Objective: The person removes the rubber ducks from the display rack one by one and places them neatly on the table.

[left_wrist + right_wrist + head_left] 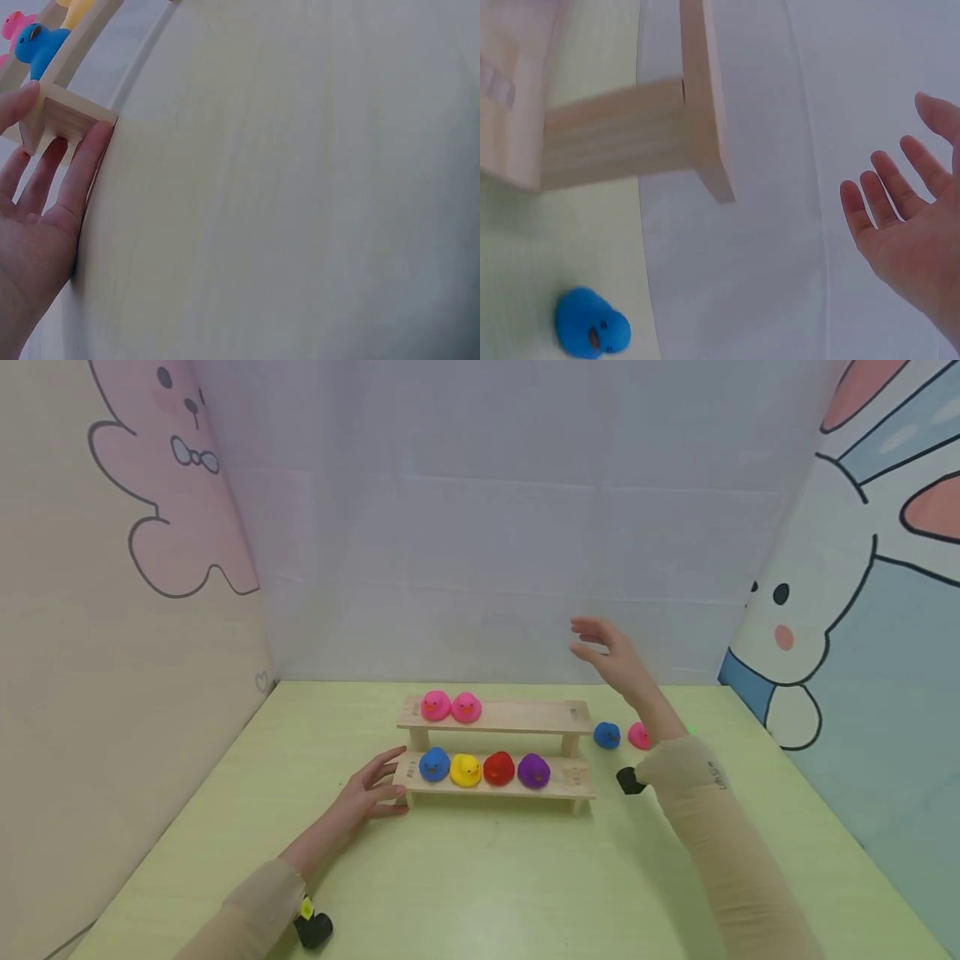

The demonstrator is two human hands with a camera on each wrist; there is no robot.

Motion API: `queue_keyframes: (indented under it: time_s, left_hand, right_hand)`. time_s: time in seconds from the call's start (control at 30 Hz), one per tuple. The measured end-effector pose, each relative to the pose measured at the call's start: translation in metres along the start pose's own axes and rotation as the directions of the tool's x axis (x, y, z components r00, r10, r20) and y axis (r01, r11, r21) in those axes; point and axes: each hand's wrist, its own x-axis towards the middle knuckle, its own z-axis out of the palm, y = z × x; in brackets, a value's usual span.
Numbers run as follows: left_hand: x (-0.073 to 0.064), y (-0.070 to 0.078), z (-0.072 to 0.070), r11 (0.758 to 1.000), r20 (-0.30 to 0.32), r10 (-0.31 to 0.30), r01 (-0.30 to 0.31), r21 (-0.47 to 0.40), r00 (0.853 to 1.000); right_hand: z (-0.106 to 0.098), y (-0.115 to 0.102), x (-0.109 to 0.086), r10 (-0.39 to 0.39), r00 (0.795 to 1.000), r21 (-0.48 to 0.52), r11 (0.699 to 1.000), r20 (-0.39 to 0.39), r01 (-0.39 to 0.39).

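At the left, the left hand (363, 793) is gripping the end of a two-tier wooden rack (517, 716), its fingers spreading apart and bracing the board end and leg between them. The rack is standing upright mid-worktop (480, 877). Two pink rubber ducks (435, 706) are sitting on its upper board; below, a blue duck (434, 766), a yellow duck (466, 771), a red duck (498, 769) and a purple duck (533, 772) are lining up. The right hand (611, 660) is hovering above the rack's right side, fingers loosely bending and holding nothing. Farther right, a second blue duck (607, 735) and another pink duck (639, 737) (the sleeve is partly covering it) are resting on the worktop.

The rack is looking stiff and fairly light, its board ends offering the surest hold; the ducks, seemingly soft and light, are probably suiting a gentle pinch round the body.

The left wrist view is revealing fingers at opposite edges of the leg, which the head view is leaving unclear; the right wrist view is exposing the empty palm.
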Motion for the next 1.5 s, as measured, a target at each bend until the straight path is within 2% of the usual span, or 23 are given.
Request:
queue_keyframes:
  time_s: [0.07,0.33,0.63,0.8,0.97,1.23,1.5]
  left_hand:
    - [0.0,0.0,0.0,1.0,0.001,0.003,-0.003,0.001,1.0]
    - [0.001,-0.002,-0.002,1.0,0.011,0.007,-0.007,0.0,1.0]
    - [0.001,-0.002,-0.002,1.0,0.018,0.028,-0.028,-0.013,0.999]
    - [0.002,-0.003,-0.002,0.999,0.019,0.03,-0.03,-0.014,0.999]
    - [0.003,-0.003,-0.001,1.0,0.022,0.025,-0.025,-0.01,0.999]
    - [0.003,-0.004,-0.001,1.0,0.014,0.01,-0.01,-0.017,1.0]
    - [0.002,-0.002,-0.002,1.0,-0.003,-0.004,0.004,-0.01,1.0]
  right_hand:
    - [0.015,0.007,0.005,-0.011,1.0,0.02,1.0,-0.005,0.011]
    - [0.072,-0.007,0.007,-0.026,1.0,0.124,0.992,-0.002,0.026]
    - [0.117,-0.014,0.001,-0.022,1.0,0.271,0.962,-0.017,0.026]
    - [0.131,-0.014,-0.004,-0.013,1.0,0.295,0.955,0.006,0.01]
    - [0.141,-0.012,-0.009,-0.002,0.999,0.279,0.96,0.047,-0.011]
    - [0.148,-0.009,-0.012,-0.032,0.989,0.183,0.983,0.145,0.004]
    - [0.151,-0.011,-0.015,0.023,0.975,0.093,0.995,0.223,-0.044]
